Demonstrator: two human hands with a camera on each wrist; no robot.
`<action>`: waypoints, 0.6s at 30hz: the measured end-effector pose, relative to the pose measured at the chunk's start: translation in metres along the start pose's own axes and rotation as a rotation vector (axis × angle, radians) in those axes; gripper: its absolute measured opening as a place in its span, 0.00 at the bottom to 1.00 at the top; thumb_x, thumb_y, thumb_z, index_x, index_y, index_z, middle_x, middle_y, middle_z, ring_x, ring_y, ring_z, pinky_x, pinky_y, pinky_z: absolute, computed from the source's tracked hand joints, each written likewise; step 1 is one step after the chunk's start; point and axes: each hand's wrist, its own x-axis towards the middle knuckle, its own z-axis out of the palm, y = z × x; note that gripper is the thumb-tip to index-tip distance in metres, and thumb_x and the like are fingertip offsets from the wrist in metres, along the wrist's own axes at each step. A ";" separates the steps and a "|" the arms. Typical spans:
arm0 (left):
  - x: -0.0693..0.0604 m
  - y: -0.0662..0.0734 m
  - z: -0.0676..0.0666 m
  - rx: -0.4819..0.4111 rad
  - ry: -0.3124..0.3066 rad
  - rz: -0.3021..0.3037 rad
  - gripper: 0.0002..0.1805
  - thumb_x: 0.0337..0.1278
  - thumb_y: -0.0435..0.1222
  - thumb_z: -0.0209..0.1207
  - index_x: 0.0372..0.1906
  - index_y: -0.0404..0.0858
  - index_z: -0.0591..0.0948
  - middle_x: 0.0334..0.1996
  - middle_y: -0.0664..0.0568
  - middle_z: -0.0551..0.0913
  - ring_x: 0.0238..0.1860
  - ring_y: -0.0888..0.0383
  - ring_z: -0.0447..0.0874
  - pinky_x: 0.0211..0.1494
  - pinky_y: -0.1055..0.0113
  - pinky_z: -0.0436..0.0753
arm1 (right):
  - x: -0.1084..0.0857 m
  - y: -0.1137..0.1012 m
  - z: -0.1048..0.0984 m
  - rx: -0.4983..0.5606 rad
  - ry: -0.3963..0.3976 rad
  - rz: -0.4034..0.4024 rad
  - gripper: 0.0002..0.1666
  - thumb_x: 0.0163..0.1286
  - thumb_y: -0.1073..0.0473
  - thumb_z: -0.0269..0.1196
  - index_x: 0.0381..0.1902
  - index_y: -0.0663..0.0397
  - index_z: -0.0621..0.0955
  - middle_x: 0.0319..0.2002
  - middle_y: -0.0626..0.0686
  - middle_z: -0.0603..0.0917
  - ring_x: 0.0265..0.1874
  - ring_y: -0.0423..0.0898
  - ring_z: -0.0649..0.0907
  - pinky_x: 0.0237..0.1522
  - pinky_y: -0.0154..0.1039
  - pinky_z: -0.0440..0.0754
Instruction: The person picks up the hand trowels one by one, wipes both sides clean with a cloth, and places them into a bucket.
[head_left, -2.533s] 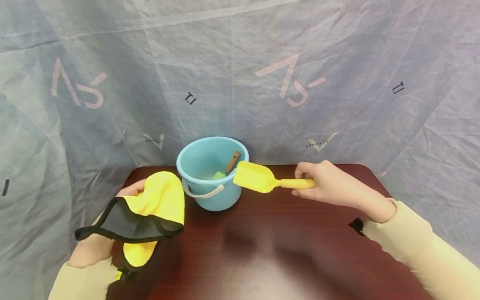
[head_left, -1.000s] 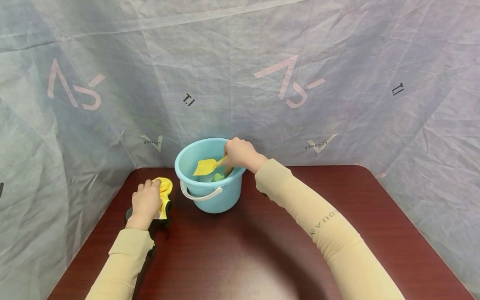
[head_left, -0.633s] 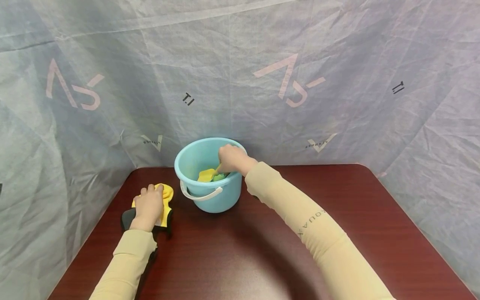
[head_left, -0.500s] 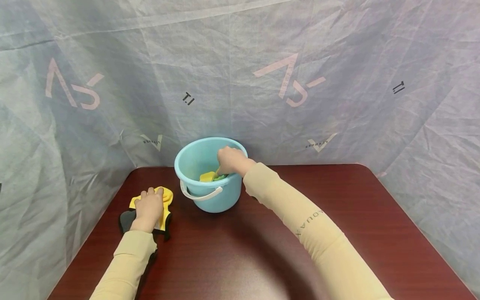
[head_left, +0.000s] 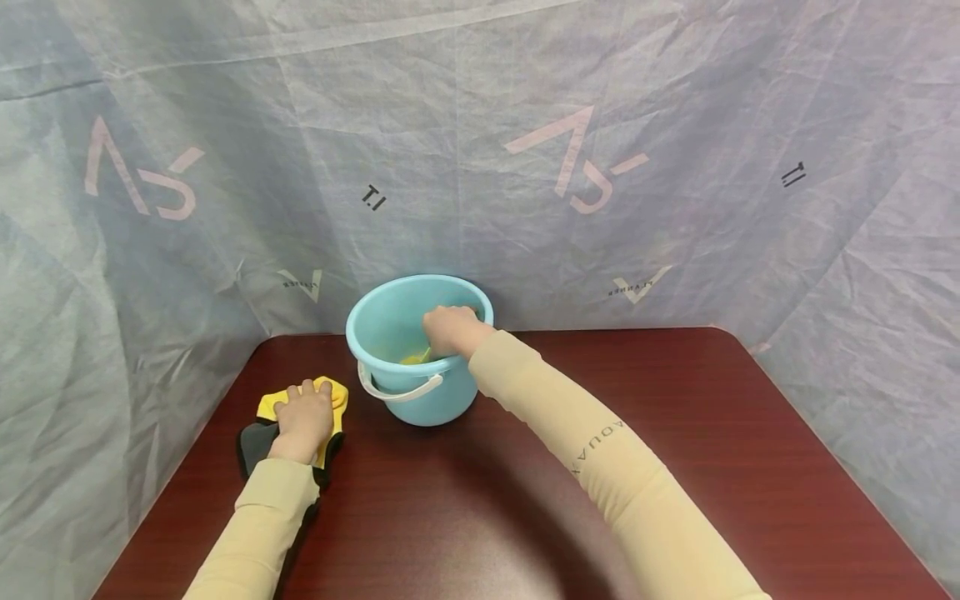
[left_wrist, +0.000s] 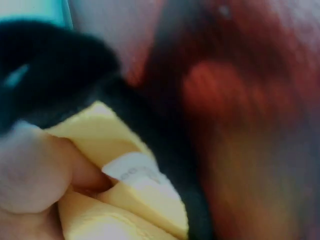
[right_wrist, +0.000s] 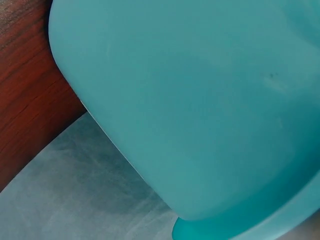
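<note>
In the head view, my right hand [head_left: 452,330] reaches over the rim into a light blue bucket [head_left: 431,404] with a white handle. It grips a yellow toy shovel [head_left: 412,359], of which only a small part shows low inside. The right wrist view is filled by the outer wall of the bucket [right_wrist: 175,100]; the hand is hidden there. Left of the bucket, my left hand [head_left: 305,417] holds a yellow and grey cloth [head_left: 256,448] with black edging, down at the table. In the left wrist view, the thumb and a finger pinch the cloth's yellow side [left_wrist: 107,125] near a white label.
The dark red table [head_left: 660,417] extends right and in front of the bucket. A grey printed sheet [head_left: 480,167] hangs close behind the table and along both sides. The brown-handled item seen earlier in the bucket is mostly hidden by my right hand.
My right hand has carried the yellow toy shovel from the right into the bucket and lowered it. My left hand has brought the cloth down to the table.
</note>
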 end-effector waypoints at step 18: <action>-0.006 -0.005 -0.047 -0.073 -0.080 0.095 0.25 0.57 0.31 0.51 0.60 0.27 0.68 0.51 0.27 0.73 0.47 0.27 0.72 0.44 0.33 0.71 | -0.050 0.021 -0.039 0.096 0.204 -0.139 0.08 0.63 0.58 0.58 0.26 0.49 0.83 0.23 0.43 0.77 0.22 0.37 0.71 0.27 0.31 0.71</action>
